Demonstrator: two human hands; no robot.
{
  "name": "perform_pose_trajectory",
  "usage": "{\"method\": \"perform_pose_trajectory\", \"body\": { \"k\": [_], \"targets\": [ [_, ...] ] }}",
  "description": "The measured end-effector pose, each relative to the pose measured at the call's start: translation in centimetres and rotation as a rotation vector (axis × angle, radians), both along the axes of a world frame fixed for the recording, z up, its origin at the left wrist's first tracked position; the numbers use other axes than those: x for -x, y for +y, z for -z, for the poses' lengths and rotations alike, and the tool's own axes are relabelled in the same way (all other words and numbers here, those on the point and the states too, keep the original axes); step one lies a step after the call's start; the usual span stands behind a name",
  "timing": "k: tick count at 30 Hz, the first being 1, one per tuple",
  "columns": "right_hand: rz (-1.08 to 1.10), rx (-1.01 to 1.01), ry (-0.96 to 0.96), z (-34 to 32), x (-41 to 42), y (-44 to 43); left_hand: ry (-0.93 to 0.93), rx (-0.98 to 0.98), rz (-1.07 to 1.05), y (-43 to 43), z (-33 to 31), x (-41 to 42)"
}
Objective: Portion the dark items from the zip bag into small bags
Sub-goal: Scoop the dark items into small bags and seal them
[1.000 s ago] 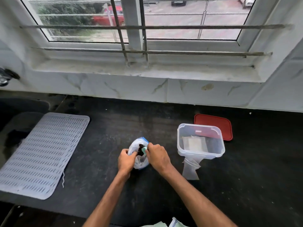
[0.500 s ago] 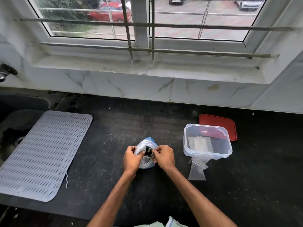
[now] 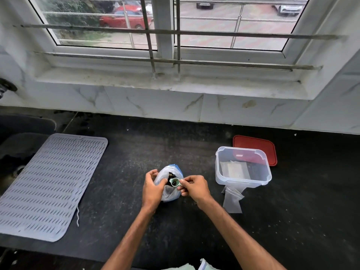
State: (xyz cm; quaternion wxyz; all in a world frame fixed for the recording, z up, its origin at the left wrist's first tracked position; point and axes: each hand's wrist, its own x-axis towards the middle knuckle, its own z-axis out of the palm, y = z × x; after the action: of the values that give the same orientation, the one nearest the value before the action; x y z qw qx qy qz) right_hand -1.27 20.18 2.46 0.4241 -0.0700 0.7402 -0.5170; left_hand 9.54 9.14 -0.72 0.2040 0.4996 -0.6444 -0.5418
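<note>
I see the zip bag (image 3: pixel 169 194) standing on the black countertop (image 3: pixel 194 234) near the centre of my view, with its mouth open upward. Dark items (image 3: pixel 169 175) show inside the mouth.

- My left hand (image 3: pixel 153 190) grips the bag wall from 9 o'clock, fingers and thumb curled round it.
- My right hand (image 3: pixel 194 189), at 3 o'clock of the bag, pinches the handle of a pale green scoop (image 3: pixel 175 181) between thumb and fingers. The scoop bowl sits at the bag mouth and holds a few dark pieces.

At 3 o'clock, well apart from the bag, stands a clear container (image 3: pixel 241 183) holding flat small bags (image 3: pixel 231 169). One more small bag (image 3: pixel 232 200) lies against its near wall. A red lid (image 3: pixel 255 144) lies just behind the container, at 2 o'clock. A grey ribbed mat (image 3: pixel 48 184) lies at 9 o'clock. A barred window (image 3: pixel 165 32) is at 12 o'clock.
</note>
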Motion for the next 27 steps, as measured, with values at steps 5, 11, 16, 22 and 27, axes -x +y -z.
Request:
{"method": "perform_pose_trajectory", "body": {
  "k": [5, 11, 16, 22, 27],
  "targets": [
    [-0.019, 0.130, -0.111, -2.7, 0.2, 2.7, 0.213, 0.366, -0.254, 2.5, -2.8, -0.9],
    [0.076, 0.199, -0.094, -6.2, 3.4, 9.7, 0.302, 0.253, -0.161, 10.6, -2.9, 2.6],
    [0.213, 0.181, -0.011, -7.7, 6.7, 15.1, -0.060, 0.232, 0.227, 17.1, -0.4, 6.1],
    [0.271, 0.135, 0.019, -7.9, 8.0, 17.9, -0.277, 0.254, 0.179, 20.6, -0.3, 10.3],
    [0.193, 0.044, 0.144, -7.0, 8.6, 19.3, -0.102, 0.201, 0.174, 21.6, -0.3, 9.6]
  ]
}}
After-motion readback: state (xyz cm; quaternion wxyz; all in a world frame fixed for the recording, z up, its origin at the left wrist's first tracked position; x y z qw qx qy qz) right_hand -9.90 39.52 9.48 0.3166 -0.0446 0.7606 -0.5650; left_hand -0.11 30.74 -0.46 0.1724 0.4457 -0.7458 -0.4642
